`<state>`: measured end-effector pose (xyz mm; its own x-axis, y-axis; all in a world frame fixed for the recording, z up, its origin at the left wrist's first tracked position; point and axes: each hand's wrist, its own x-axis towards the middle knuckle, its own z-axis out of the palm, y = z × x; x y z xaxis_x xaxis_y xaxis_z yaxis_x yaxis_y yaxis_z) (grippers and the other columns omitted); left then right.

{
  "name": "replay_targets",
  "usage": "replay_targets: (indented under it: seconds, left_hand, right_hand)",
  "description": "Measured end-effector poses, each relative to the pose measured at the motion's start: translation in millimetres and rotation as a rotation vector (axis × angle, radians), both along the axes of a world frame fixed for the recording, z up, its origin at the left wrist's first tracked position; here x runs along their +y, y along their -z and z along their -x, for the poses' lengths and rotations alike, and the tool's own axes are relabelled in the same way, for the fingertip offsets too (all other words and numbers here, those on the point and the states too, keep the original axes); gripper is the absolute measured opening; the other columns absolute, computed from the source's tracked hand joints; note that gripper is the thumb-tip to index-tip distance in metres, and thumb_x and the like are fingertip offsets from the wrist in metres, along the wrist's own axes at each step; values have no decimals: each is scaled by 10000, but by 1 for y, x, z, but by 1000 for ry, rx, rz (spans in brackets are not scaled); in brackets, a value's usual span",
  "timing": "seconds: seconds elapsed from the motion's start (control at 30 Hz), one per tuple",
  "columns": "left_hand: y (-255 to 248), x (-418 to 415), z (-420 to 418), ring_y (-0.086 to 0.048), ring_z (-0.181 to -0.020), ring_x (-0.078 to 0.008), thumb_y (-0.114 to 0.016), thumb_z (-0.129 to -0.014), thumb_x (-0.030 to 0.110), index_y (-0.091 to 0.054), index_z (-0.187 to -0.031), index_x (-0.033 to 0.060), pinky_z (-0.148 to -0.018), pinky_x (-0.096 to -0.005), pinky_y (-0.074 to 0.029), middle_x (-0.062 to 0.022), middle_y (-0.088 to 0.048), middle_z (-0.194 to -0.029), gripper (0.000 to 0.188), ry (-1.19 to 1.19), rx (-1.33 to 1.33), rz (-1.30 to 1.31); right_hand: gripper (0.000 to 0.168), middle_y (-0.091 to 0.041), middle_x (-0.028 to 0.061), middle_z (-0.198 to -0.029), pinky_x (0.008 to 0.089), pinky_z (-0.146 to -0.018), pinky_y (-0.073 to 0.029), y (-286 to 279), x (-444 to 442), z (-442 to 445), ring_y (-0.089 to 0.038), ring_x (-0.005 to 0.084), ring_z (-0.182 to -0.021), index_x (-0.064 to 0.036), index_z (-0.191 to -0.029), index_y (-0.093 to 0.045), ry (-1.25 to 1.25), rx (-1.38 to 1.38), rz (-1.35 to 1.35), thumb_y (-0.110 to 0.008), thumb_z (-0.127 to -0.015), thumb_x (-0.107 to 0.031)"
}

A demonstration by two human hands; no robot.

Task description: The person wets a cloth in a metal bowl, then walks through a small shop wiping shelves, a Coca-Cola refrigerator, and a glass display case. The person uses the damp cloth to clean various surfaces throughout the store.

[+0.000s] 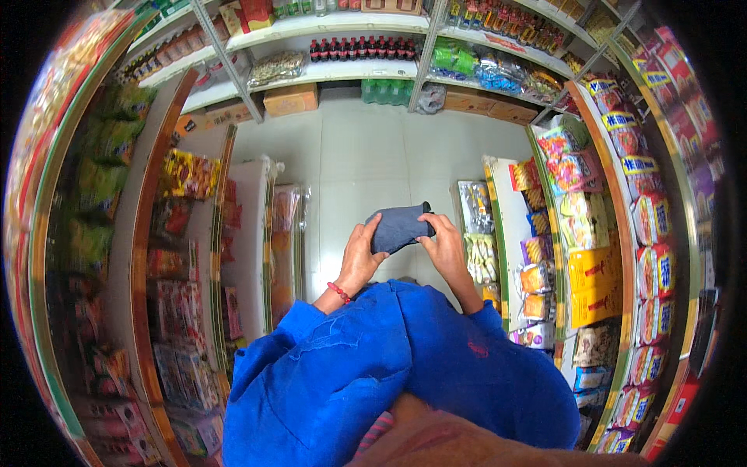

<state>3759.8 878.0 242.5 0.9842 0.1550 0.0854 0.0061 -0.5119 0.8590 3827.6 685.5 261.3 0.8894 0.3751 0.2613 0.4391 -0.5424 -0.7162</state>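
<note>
A dark grey folded cloth (400,229) is held up in front of my chest, over the aisle floor. My left hand (360,251) grips its left end, thumb below and fingers on top; a red bead bracelet is on that wrist. Its right end, where a black edge shows, is between the thumb and fingers of my right hand (442,242). The cloth's underside is hidden. Blue sleeves cover both of my forearms down near the wrists.
Shelves of packaged snacks (592,286) stand close on my right, and more shelves with bagged goods (189,175) on my left. Across the tiled floor (362,152), a back shelf holds dark bottles with red caps (362,49); a cardboard box (290,100) and green bottles (386,91) sit beneath.
</note>
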Motion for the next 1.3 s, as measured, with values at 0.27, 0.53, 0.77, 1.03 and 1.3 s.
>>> replay_targets:
  seconds: [0.27,0.53,0.77,1.03,1.3]
  left_hand:
    - [8,44,-175,-537,-896,-316,-712,-653,38,-636,-1017,44,-795,-379,-465,-158,-523,-949,372,62,-301,-227]
    - [11,77,-361,-545,-852,-112,-706,-769,95,-547,-1025,0,-748,-270,-461,-62,-598,-943,316,43,206,613]
    - [7,108,-481,-578,-1034,-189,-634,-870,241,-542,-1156,-20,-871,-323,-482,-106,-606,-1108,398,-164,332,1243]
    - [44,172,-598,-579,-1033,-199,-695,-788,35,-455,-1224,-10,-868,-314,-498,-105,-575,-1125,500,-185,302,1205]
    - [50,237,-731,-496,-1182,-259,-618,-872,93,-306,-1401,25,-921,-398,-499,-176,-475,-1290,618,-184,159,1169]
  right_hand:
    - [333,-538,146,-1153,362,-815,-456,-17,21,-157,-579,285,-962,-34,-978,-584,27,-201,149,-724,-676,-44]
    - [277,-592,34,-980,262,-823,-437,9,45,-368,-547,125,-909,-19,-1101,-551,-94,425,-395,-620,-845,-100]
    - [523,-537,55,-1163,270,-921,-406,34,106,-533,-505,131,-1059,-22,-1311,-431,-412,1021,-532,-653,-845,-101]
    - [470,-551,53,-1168,282,-914,-437,54,176,-693,-526,146,-1068,-23,-1260,-508,-591,683,-274,-613,-804,18]
    - [471,-585,146,-1223,330,-971,-409,-35,260,-848,-554,261,-1139,-106,-1219,-571,-423,147,-108,-587,-759,-4]
